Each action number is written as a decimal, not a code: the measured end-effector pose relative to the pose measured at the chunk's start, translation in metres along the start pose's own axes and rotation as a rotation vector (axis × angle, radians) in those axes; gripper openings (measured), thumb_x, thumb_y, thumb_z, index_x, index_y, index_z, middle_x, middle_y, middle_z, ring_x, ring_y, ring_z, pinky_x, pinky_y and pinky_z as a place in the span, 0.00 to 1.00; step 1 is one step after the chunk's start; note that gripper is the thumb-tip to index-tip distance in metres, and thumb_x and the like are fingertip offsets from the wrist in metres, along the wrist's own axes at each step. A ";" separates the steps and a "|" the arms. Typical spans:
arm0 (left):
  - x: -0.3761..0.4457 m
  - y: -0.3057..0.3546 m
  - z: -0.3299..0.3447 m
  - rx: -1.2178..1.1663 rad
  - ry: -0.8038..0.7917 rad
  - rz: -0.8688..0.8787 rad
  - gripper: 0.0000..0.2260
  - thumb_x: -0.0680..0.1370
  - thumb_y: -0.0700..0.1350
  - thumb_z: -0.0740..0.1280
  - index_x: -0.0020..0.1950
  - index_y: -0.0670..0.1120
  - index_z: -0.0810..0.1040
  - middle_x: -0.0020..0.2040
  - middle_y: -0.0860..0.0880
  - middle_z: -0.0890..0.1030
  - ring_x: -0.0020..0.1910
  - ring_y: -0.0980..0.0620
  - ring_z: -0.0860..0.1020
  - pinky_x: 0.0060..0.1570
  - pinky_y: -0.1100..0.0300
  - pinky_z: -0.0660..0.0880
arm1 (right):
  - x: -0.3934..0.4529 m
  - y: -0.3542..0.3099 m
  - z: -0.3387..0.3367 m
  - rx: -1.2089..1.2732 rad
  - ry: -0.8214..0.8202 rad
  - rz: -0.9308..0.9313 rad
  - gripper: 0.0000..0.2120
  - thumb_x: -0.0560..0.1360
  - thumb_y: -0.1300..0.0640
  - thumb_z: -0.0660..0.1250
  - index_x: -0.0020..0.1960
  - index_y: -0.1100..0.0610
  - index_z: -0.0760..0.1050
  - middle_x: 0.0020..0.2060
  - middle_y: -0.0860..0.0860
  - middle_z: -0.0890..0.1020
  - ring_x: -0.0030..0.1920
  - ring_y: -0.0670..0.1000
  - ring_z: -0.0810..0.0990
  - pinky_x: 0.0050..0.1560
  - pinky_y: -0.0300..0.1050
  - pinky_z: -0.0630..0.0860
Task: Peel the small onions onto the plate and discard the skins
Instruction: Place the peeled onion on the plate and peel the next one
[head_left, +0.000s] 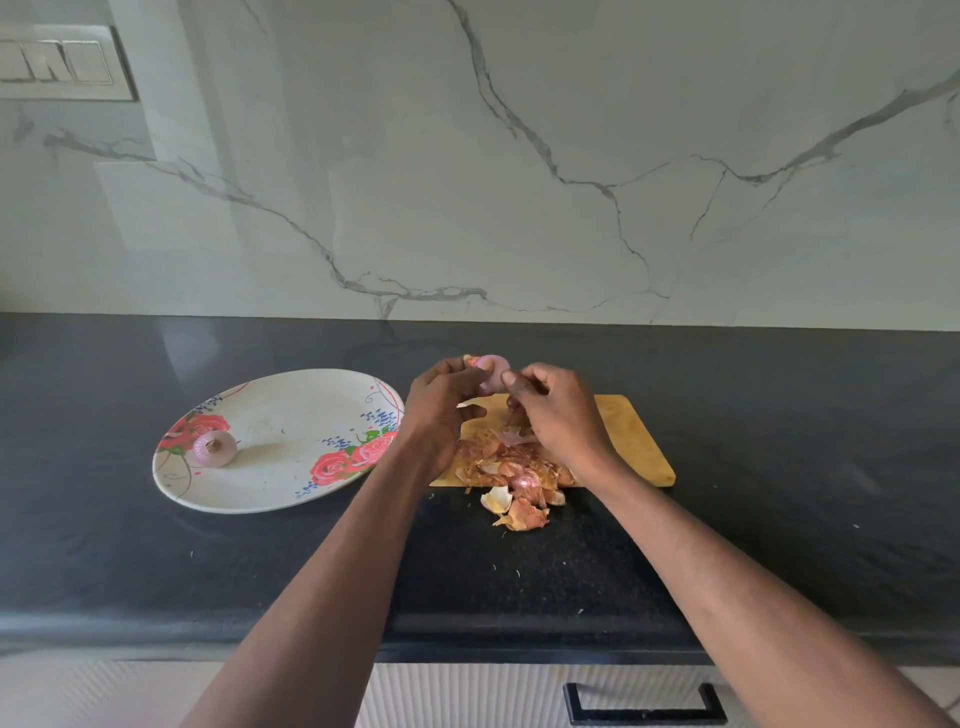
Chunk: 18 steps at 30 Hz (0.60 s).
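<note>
Above the board (631, 436), both hands grip one onion (493, 371): left hand (441, 410) cups it, right hand (558, 410) fingers (511, 383) pinch its skin; skins (511, 475) litter the board.

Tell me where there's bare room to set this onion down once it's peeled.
The plate is mostly bare: one peeled onion sits near its left rim, leaving the middle and right side free. The cutting board is bare only at its right end; its left part and the counter just in front are crowded with skins. Both the left hand and right hand hold the onion being peeled.
</note>
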<state>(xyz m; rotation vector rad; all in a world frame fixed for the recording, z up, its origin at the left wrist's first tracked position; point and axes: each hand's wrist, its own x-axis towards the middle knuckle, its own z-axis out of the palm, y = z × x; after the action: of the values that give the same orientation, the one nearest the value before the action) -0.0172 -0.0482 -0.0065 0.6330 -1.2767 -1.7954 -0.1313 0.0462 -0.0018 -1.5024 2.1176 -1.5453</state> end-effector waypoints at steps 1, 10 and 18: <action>-0.001 -0.001 0.000 0.016 -0.017 0.004 0.01 0.78 0.39 0.70 0.49 0.42 0.79 0.43 0.45 0.82 0.46 0.48 0.79 0.41 0.56 0.74 | 0.001 0.001 0.000 0.007 -0.004 0.010 0.16 0.80 0.47 0.66 0.45 0.59 0.81 0.35 0.56 0.82 0.38 0.58 0.82 0.38 0.58 0.81; -0.005 -0.002 0.006 -0.031 -0.035 0.088 0.07 0.76 0.36 0.72 0.51 0.39 0.77 0.40 0.45 0.84 0.40 0.47 0.83 0.50 0.53 0.81 | -0.002 -0.003 0.004 0.418 -0.146 0.280 0.17 0.84 0.48 0.59 0.48 0.59 0.79 0.35 0.54 0.81 0.29 0.50 0.79 0.28 0.40 0.72; -0.004 -0.002 0.004 -0.050 -0.023 0.150 0.10 0.73 0.38 0.75 0.51 0.40 0.78 0.42 0.46 0.84 0.43 0.48 0.81 0.49 0.56 0.79 | 0.001 -0.001 -0.002 0.496 -0.069 0.233 0.11 0.83 0.58 0.62 0.45 0.61 0.77 0.31 0.50 0.73 0.25 0.45 0.68 0.24 0.36 0.63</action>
<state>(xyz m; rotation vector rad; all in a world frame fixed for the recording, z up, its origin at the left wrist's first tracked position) -0.0192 -0.0420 -0.0073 0.4769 -1.2568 -1.7105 -0.1322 0.0465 0.0005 -1.0823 1.6314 -1.7284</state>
